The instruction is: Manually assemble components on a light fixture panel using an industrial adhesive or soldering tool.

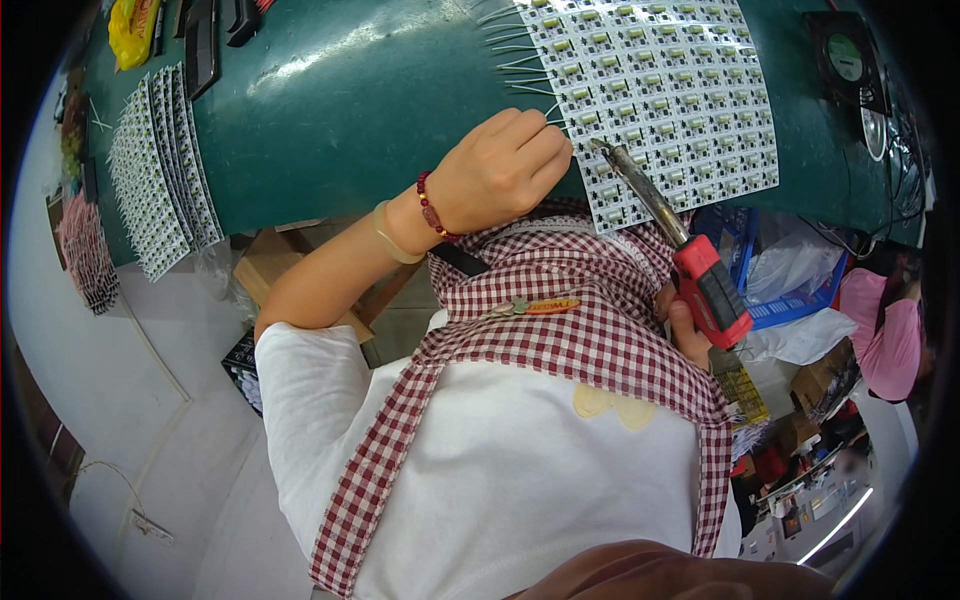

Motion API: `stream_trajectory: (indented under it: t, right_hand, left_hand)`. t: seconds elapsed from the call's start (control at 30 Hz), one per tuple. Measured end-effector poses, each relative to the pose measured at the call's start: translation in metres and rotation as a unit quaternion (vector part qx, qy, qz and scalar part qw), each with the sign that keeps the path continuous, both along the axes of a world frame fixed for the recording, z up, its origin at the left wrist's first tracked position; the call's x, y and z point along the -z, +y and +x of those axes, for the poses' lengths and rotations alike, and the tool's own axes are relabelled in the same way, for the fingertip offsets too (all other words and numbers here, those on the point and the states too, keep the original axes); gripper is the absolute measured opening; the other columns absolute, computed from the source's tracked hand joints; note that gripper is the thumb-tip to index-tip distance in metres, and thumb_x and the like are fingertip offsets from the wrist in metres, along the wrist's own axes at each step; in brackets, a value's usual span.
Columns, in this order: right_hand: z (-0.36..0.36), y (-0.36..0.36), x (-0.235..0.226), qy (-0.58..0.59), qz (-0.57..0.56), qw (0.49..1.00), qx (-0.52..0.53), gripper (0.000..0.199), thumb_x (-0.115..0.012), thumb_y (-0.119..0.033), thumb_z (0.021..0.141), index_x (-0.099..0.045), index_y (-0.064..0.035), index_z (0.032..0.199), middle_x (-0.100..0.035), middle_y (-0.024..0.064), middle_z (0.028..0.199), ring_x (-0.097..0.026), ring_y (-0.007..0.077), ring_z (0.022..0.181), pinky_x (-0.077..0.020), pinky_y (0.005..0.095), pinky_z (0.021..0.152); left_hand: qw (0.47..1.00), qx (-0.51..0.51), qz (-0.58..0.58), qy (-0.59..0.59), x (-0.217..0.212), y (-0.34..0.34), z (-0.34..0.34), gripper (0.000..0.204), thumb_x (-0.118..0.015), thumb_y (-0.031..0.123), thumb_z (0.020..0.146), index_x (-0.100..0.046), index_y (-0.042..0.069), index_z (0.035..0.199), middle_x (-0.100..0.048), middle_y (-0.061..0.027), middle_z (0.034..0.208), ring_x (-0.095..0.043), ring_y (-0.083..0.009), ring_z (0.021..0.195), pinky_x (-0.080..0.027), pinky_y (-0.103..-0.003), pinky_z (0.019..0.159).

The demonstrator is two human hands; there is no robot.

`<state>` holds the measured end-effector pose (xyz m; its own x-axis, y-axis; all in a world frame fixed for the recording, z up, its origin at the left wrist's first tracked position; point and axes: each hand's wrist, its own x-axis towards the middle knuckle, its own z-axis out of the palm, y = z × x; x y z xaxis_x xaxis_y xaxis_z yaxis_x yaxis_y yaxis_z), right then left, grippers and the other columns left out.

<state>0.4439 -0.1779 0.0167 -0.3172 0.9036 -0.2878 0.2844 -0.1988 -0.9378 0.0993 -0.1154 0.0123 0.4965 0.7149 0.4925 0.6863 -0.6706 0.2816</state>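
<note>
Left hand (505, 168) at 12 o'clock, fingers curled beside white circuit-board panel (665, 90) at 1 o'clock; cannot tell what it pinches. Right hand (688, 335), 3 o'clock, closed around soldering iron (690, 258), tip over panel's 8 o'clock side. Similar panels (155, 165) overlap on green table (350, 130), 10 o'clock.

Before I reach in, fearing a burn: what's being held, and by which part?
The right hand holds the soldering iron by its handle. The left hand is beside the white panel; whether it grips any wires cannot be told.
</note>
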Motion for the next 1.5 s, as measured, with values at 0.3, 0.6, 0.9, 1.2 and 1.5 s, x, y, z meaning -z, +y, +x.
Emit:
stream_trajectory:
  t: [0.3,0.6,0.9,1.2,1.5]
  right_hand:
    - [0.010,-0.006,0.008,0.009,-0.021,1.000,-0.013,0.025,-0.075,-0.023,0.083,-0.067,-0.0003,0.090,-0.064,0.0066,0.080,-0.061,0.0158,0.068,-0.0476,0.0293,0.061]
    - [0.005,-0.003,-0.001,-0.047,-0.030,0.997,-0.044,0.025,-0.074,-0.023,0.084,-0.067,-0.0002,0.090,-0.061,0.0071,0.079,-0.059,0.0182,0.067,-0.0458,0.0313,0.060]
    - [0.000,-0.002,0.000,-0.035,-0.012,0.998,-0.044,0.024,-0.075,-0.022,0.084,-0.067,-0.0004,0.090,-0.061,0.0076,0.081,-0.060,0.0182,0.067,-0.0457,0.0314,0.060]
    - [0.004,-0.005,-0.001,-0.048,-0.036,0.997,-0.037,0.023,-0.074,-0.020,0.082,-0.067,-0.0004,0.091,-0.062,0.0081,0.082,-0.061,0.0195,0.069,-0.0468,0.0320,0.062]
    - [0.018,-0.013,0.007,-0.047,-0.037,0.998,-0.023,0.023,-0.074,-0.022,0.083,-0.067,-0.0008,0.089,-0.062,0.0081,0.080,-0.061,0.0197,0.069,-0.0463,0.0320,0.062]
  left_hand:
    - [0.999,-0.008,0.047,0.023,0.001,-0.001,0.000,0.026,-0.068,0.006,0.067,-0.068,-0.002,0.092,-0.053,-0.0053,0.076,-0.054,-0.0191,0.071,-0.042,-0.029,0.058]
    - [1.000,0.004,0.017,-0.026,0.004,-0.001,-0.002,0.025,-0.068,0.003,0.068,-0.068,-0.002,0.093,-0.053,-0.0057,0.076,-0.054,-0.0208,0.070,-0.045,-0.032,0.058]
    - [0.999,0.025,0.020,-0.008,0.001,-0.001,0.002,0.027,-0.069,0.003,0.068,-0.067,-0.005,0.094,-0.050,-0.0080,0.078,-0.053,-0.0224,0.071,-0.047,-0.033,0.060]
    - [1.000,0.029,0.010,-0.006,0.003,-0.002,0.001,0.027,-0.068,0.003,0.069,-0.066,-0.006,0.094,-0.049,-0.0079,0.077,-0.052,-0.0220,0.071,-0.046,-0.033,0.060]
    - [0.999,0.001,0.043,0.009,0.003,-0.004,0.000,0.025,-0.068,0.005,0.069,-0.068,-0.001,0.093,-0.053,-0.0051,0.076,-0.053,-0.0193,0.068,-0.041,-0.030,0.057]
